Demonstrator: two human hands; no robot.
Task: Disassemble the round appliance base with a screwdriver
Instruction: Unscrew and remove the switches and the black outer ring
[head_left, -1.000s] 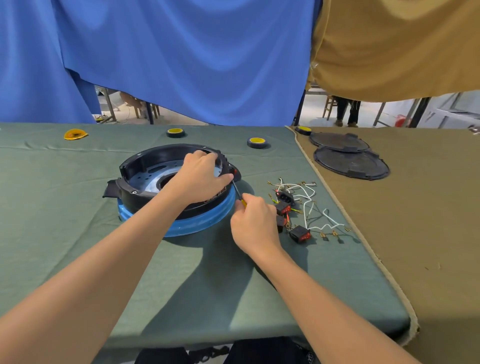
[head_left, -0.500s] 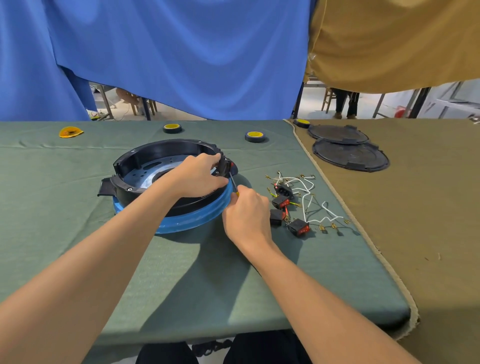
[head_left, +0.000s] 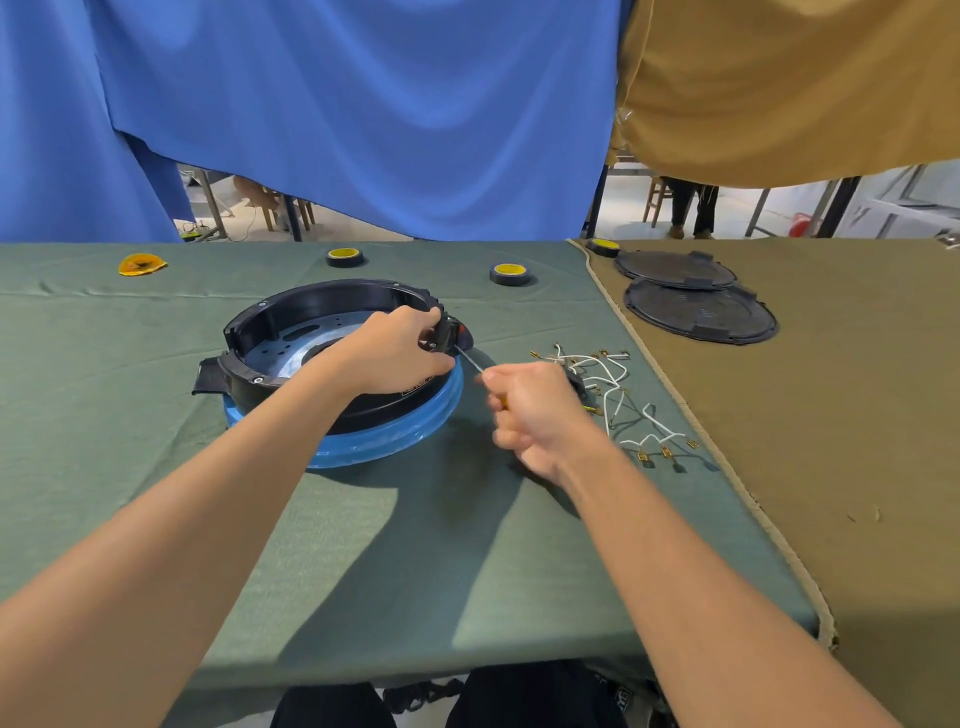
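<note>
Two hands are in on this one, and right at the centre sits the round black plastic appliance base (head_left: 311, 304), open side up, perched on a translucent blue ring (head_left: 395, 436) on the left half of the green cloth-covered table (head_left: 415, 545). The left hand (head_left: 397, 351) reaches across the base, fingers curled over its right rim, gripping a small black fitting with a red spot (head_left: 451, 332) at the edge. The thin metal shaft of the screwdriver (head_left: 469, 359) angles up towards that same fitting. The right hand (head_left: 535, 410) is closed in a fist round the screwdriver's handle, just right of the blue ring. A sliver of yellow handle shows between the fingers, and the hand is blurred.

Just beyond the right hand, a tangle of white wires with brass terminals (head_left: 613, 374) lies loose on the cloth. A dark switch block is partly hidden behind the knuckles.

Along the far edge are a black tape roll with a yellow core (head_left: 345, 256), a second one (head_left: 510, 273) to its right, and a flat orange-yellow piece (head_left: 141, 264) far left. A third roll (head_left: 603, 246) sits where the olive-brown cloth (head_left: 857, 415) begins. On that olive cloth lie two round black lids (head_left: 698, 314), one overlapping the other, well apart from the base.

Behind it all hang a blue curtain (head_left: 363, 104) and a tan curtain (head_left: 779, 78).
</note>
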